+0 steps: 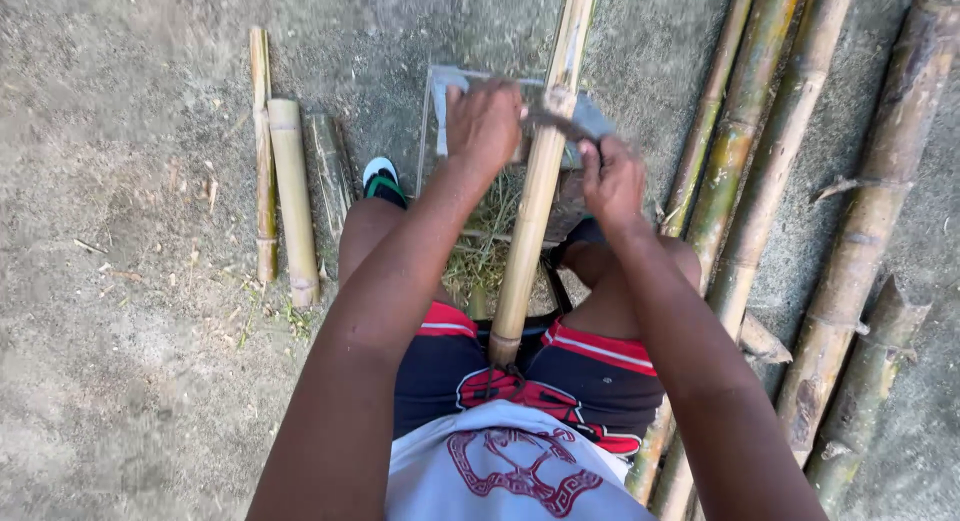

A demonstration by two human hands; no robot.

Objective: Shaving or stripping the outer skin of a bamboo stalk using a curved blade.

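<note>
A long, round, pale-yellow bamboo pole [540,181] with ringed nodes runs between the person's knees, its near end at the lap and its far end past the top edge. The left hand [483,126] and right hand [612,181] each have their grip closed around an end of a blurred dark blade [565,123] laid across the pole. Left of the left grip lie short cut bamboo pieces [290,196] on rough grey concrete ground [120,381]; right of the right grip lie long, weathered green-brown bamboo stalks [760,181].
</note>
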